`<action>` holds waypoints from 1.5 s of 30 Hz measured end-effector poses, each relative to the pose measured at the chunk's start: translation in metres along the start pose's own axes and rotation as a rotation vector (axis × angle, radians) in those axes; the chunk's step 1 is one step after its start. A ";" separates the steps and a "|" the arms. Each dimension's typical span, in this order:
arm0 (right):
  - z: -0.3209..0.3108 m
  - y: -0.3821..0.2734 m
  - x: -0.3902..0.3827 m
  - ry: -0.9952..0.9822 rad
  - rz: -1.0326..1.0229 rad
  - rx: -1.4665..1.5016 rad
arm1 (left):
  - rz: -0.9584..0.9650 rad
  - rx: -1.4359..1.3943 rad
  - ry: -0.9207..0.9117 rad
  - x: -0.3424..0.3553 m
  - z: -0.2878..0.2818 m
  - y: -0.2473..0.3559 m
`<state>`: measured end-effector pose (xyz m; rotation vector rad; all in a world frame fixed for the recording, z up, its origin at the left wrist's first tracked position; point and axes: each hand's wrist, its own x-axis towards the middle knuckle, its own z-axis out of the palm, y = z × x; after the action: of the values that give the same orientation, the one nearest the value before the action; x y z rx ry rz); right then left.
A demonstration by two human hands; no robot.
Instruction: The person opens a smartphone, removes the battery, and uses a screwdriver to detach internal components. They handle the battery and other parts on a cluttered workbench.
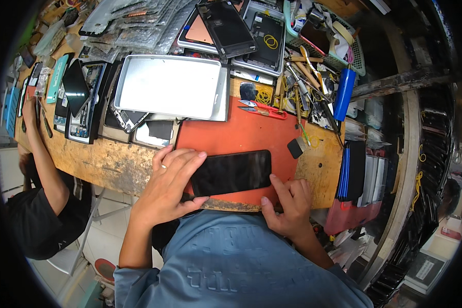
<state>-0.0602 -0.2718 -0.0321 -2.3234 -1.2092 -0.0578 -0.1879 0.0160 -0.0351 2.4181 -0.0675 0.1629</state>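
Note:
A black smartphone [232, 172] lies screen up on the red mat [223, 131] at the bench's near edge. My left hand [170, 184] spans its left end, fingertips at the far edge and thumb at the near edge. At the right end, the index fingertip of my right hand [291, 208] touches the phone's side. The thumb of that hand is held apart, and its other fingers are partly curled. The phone's screen is dark.
A white tray [167, 86] sits beyond the mat, beside stacked tablets [226, 28]. Red-handled snips [272, 111], hand tools [305, 77] and a blue cylinder [345, 95] lie at the right, near a green basket [358, 60]. Another person's arm [45, 159] reaches over the bench at the left.

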 end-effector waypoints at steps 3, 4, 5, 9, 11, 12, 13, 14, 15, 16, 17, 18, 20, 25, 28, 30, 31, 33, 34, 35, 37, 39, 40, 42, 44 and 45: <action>0.005 -0.010 0.003 -0.035 -0.027 -0.002 | 0.048 -0.037 0.066 -0.006 0.010 -0.006; 0.008 -0.015 0.005 -0.062 -0.053 0.019 | 0.050 -0.046 0.074 -0.008 0.012 -0.008; 0.011 -0.019 0.008 -0.088 -0.078 0.041 | 0.053 -0.056 0.083 -0.009 0.013 -0.008; 0.010 -0.032 0.009 -0.125 -0.235 0.167 | 0.027 -0.051 0.077 -0.008 0.012 -0.007; 0.010 -0.025 0.004 -0.068 -0.216 0.166 | 0.016 -0.047 0.075 -0.008 0.011 -0.007; 0.006 -0.019 0.003 -0.041 -0.196 0.154 | 0.012 -0.051 0.078 -0.008 0.011 -0.006; 0.002 -0.014 0.002 -0.015 -0.176 0.141 | 0.009 -0.054 0.081 -0.008 0.011 -0.006; -0.003 -0.010 0.003 0.017 -0.155 0.125 | 0.005 -0.059 0.083 -0.008 0.012 -0.006; -0.005 -0.005 0.002 0.028 -0.138 0.094 | 0.001 -0.056 0.090 -0.009 0.013 -0.007; -0.007 0.000 0.001 0.039 -0.122 0.063 | -0.004 -0.054 0.096 -0.010 0.014 -0.007; -0.008 0.004 0.000 0.050 -0.105 0.032 | -0.009 -0.052 0.103 -0.009 0.015 -0.007; -0.009 0.005 0.001 0.049 -0.100 0.023 | -0.008 -0.047 0.103 -0.010 0.013 -0.007; -0.008 0.004 0.003 0.050 -0.093 0.028 | -0.007 -0.048 0.107 -0.009 0.015 -0.008; 0.000 -0.004 0.008 0.062 -0.102 0.042 | -0.028 -0.042 0.098 -0.009 0.011 -0.004; 0.003 -0.003 0.008 0.067 -0.094 0.031 | -0.017 -0.045 0.108 -0.009 0.013 -0.005; 0.004 -0.002 0.008 0.069 -0.094 0.026 | -0.012 -0.049 0.113 -0.010 0.014 -0.006; 0.004 -0.001 0.008 0.069 -0.099 0.024 | -0.012 -0.049 0.113 -0.010 0.014 -0.006; 0.003 0.000 0.007 0.070 -0.107 0.020 | -0.011 -0.048 0.111 -0.009 0.013 -0.005; 0.002 0.000 0.007 0.070 -0.113 0.024 | -0.007 -0.042 0.113 -0.009 0.014 -0.005; 0.002 0.000 0.008 0.071 -0.119 0.027 | -0.005 -0.035 0.115 -0.009 0.014 -0.005; 0.004 -0.003 0.009 0.069 -0.123 0.035 | -0.013 -0.034 0.109 -0.012 0.012 -0.005; 0.007 -0.002 0.008 0.073 -0.120 0.040 | -0.029 -0.041 0.096 -0.011 0.012 -0.005; 0.009 -0.003 0.007 0.062 -0.127 0.040 | -0.012 -0.039 0.095 -0.010 0.013 -0.006; 0.009 -0.008 0.008 0.039 -0.136 0.038 | -0.028 -0.042 0.099 -0.006 0.009 -0.002; 0.011 -0.029 0.023 -0.016 -0.212 0.135 | -0.038 -0.061 0.105 -0.009 0.011 -0.004; 0.013 -0.041 0.032 -0.045 -0.246 0.173 | -0.037 -0.067 0.112 -0.009 0.011 -0.005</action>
<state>-0.0754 -0.2222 -0.0170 -2.0293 -1.4569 0.0136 -0.1955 0.0128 -0.0478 2.3367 0.0226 0.2739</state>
